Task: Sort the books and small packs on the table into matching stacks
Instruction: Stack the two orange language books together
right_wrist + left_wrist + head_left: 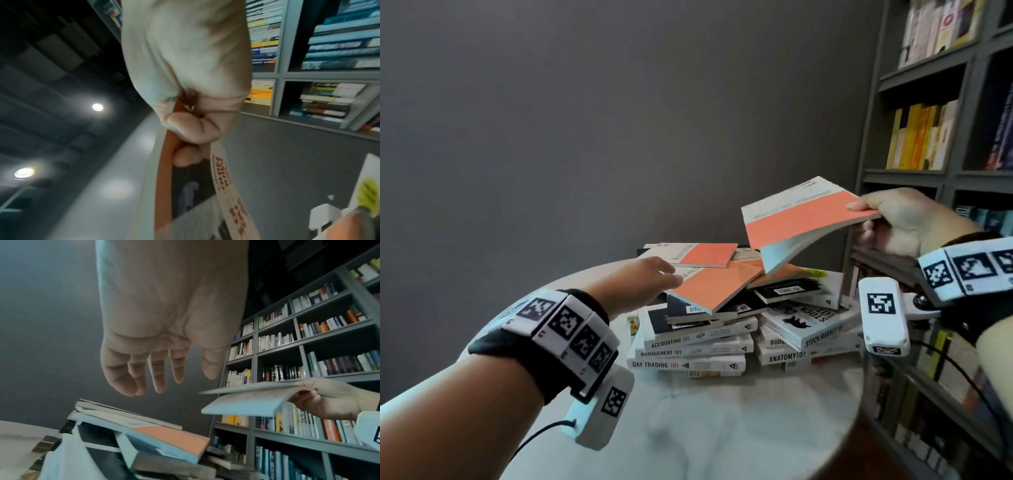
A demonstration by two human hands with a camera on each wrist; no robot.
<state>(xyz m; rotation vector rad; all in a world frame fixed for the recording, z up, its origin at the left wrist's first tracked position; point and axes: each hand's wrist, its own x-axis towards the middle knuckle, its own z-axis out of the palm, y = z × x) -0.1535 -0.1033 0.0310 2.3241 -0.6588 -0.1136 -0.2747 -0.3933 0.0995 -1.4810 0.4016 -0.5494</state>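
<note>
Your right hand (904, 222) grips a thin paperback (801, 219) by one corner, thumb on top and fingers curled under, holding it in the air above the pile. Its cover is coral-orange with a pale band of print along the far edge; the page block sags and fans open below. It tilts down toward you, long axis running from your right hand leftward across the pile.

Your left hand (650, 277) is open, fingers relaxed and spread, reaching over a second coral paperback (714, 286) on top of the heap; I can't tell whether it touches. That book lies slanted, one corner overhanging toward you. A third coral book (705, 255) lies flat behind it.

Underneath sit untidy white "101" books (698, 342) with spines facing you, on a round marble table (722, 428). A grey bookshelf (935, 137) stands at your right.
</note>
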